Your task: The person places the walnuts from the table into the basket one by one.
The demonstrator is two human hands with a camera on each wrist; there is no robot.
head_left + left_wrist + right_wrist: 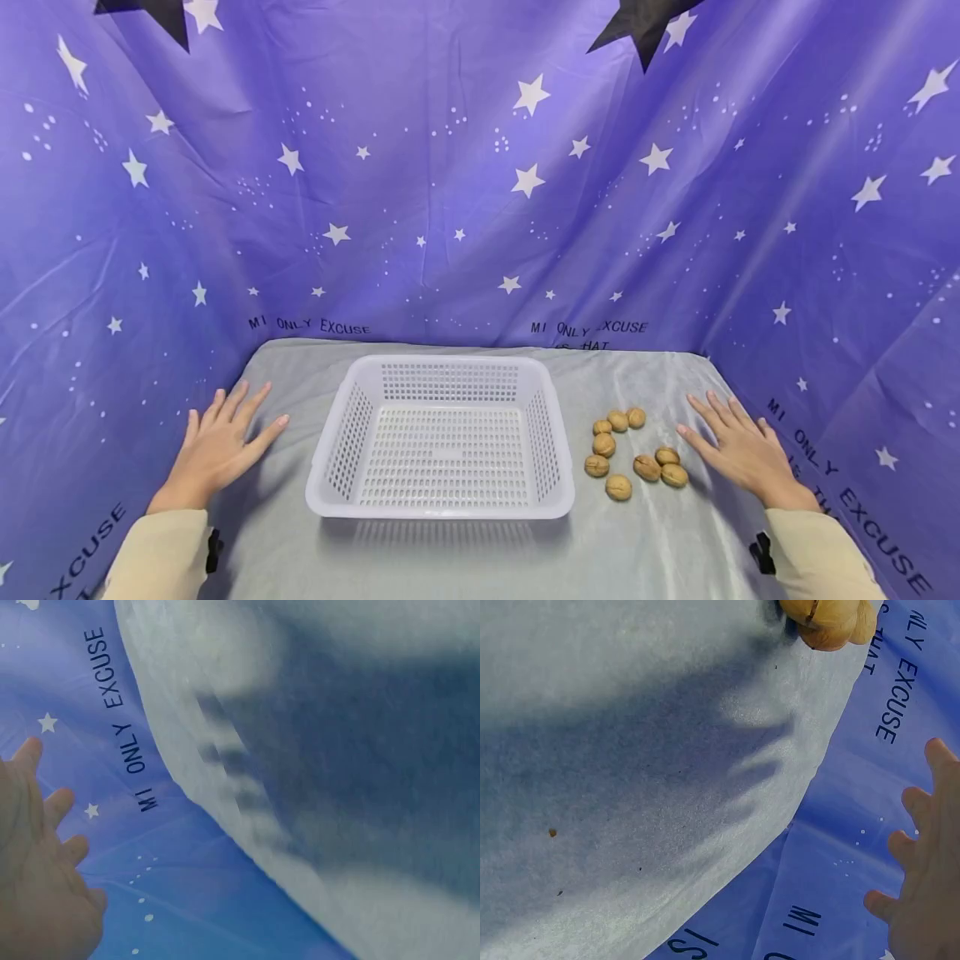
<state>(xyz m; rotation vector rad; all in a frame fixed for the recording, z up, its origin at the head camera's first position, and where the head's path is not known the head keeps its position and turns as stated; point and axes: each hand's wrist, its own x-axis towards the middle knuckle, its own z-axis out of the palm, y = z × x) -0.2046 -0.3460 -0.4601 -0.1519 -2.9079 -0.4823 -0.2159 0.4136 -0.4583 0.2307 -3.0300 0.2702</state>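
Observation:
A white plastic basket [442, 512] with slotted walls stands on the grey cloth, with nothing inside it. To its right lie several walnuts [618, 487] in a loose curved group; a few of the walnuts [829, 622] also show at the top of the right wrist view. My left hand [221, 450] is spread over the cloth left of the basket, apart from it and holding nothing. On the other side, my right hand [742, 450] hovers with fingers extended just right of the walnuts, touching none of them.
Grey cloth [450, 567] covers the table. Purple curtains [450, 208] with stars and lettering enclose it at the back and both sides, close to each hand. Small dark crumbs [553, 832] lie on the cloth in the right wrist view.

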